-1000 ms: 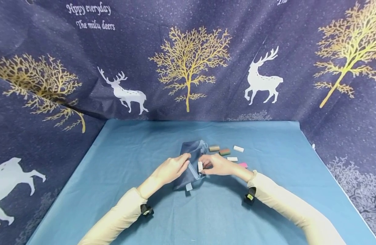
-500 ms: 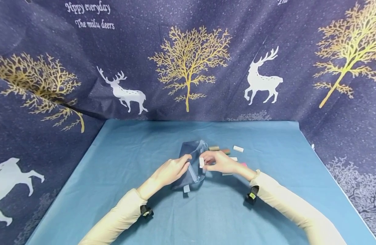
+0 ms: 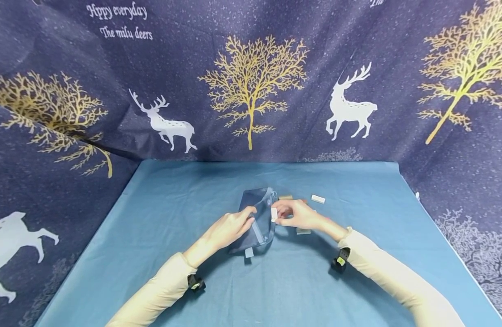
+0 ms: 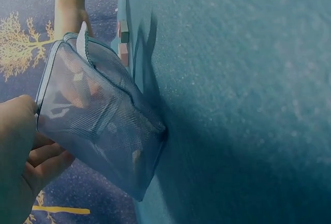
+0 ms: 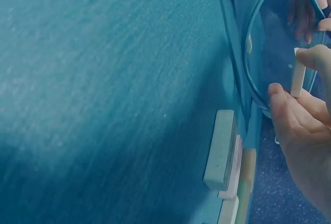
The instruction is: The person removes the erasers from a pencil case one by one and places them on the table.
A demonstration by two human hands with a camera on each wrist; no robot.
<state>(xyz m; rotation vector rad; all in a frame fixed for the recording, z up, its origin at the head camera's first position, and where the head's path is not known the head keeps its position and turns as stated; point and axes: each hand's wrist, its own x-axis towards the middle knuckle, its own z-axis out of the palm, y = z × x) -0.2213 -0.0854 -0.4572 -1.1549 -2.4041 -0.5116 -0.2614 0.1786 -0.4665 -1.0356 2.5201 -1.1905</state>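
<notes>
My left hand (image 3: 228, 229) grips the edge of a blue mesh zip pouch (image 3: 251, 198), holding its mouth open toward the right. Between thumb and fingers, my right hand (image 3: 299, 215) pinches a small white block (image 3: 274, 214), shaped like an eraser, at the pouch's mouth. In the right wrist view the block (image 5: 298, 79) stands upright before the zipped opening. Through the mesh of the pouch (image 4: 103, 113), the left wrist view shows small pale shapes, too blurred to name. A white tag (image 3: 249, 252) hangs from the pouch's near end.
Beneath my right hand another white block (image 3: 303, 231) lies on the blue cloth (image 3: 349, 190); a further white block (image 3: 318, 199) is at the back. A tan piece (image 3: 285, 197) sits beside the pouch. The right wrist view shows a pink piece (image 5: 235, 169) against a pale block (image 5: 221, 149).
My right hand has moved slightly right and away from me with the white block, from over the pouch to the edge of its mouth. The left hand has kept its grip.
</notes>
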